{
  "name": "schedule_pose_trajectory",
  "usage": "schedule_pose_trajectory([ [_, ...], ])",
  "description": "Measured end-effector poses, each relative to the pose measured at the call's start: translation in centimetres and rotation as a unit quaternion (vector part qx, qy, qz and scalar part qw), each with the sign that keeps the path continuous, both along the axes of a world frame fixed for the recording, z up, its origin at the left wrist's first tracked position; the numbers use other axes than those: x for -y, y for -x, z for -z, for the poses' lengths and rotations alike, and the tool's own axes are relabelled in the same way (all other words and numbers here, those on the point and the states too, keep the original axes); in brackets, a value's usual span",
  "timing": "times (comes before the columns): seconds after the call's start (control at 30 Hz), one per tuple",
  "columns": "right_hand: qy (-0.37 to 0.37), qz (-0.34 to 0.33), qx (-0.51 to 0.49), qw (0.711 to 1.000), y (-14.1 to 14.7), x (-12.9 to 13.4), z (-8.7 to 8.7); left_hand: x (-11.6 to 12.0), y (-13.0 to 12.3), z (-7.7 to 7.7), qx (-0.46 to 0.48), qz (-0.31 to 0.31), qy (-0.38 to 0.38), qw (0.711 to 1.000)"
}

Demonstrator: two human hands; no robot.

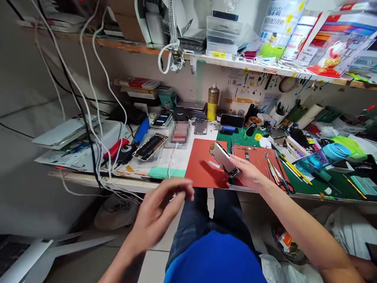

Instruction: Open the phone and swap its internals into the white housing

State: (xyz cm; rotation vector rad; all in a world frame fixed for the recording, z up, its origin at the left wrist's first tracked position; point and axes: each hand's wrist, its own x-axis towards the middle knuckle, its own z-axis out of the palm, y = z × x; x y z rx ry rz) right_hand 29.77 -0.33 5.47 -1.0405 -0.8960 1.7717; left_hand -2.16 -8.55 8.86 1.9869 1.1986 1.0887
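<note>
In my right hand (246, 171) is a phone screen (224, 159), its silvery metal back facing up and dark parts at its lower end. My fingers grip its right side, tilted above the red-brown mat (200, 155). Beneath it a small pale strip (214, 164) lies on the mat. My left hand (161, 210) hovers in front of the bench edge, left of the mat. Its fingers curl toward the thumb in a pinch; anything between the tips is too small to make out.
An opened phone (150, 146) lies left of the mat, near a blue-handled tool (142, 131). Scissors (287, 184), tweezers (272, 169) and a blue water bottle (321, 157) are on the right. White cables (98, 98) hang at the left; a shelf (235, 61) overhangs the bench.
</note>
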Motion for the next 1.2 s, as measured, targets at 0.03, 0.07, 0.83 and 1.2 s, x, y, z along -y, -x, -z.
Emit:
schedule_pose_trajectory([
  [0.03, 0.002, -0.009, 0.004, 1.0, -0.2, -0.7, -0.1, -2.3, -0.6, 0.6, -0.064, 0.028, -0.035, 0.997],
  [0.07, 0.004, -0.014, 0.006, 1.0, -0.4, -1.3, -0.2, -4.7, -1.3, 1.4, -0.138, 0.057, -0.072, 0.986],
  [0.83, 0.129, 0.129, -0.031, 0.983, -6.3, 5.8, 1.4, -18.9, -9.2, 5.4, -0.429, 0.339, -0.373, 0.749],
  [1.2, 0.159, 0.1, 0.003, 0.982, -6.2, 4.2, 1.1, -32.0, -10.1, 6.5, -0.482, 0.186, -0.236, 0.823],
])
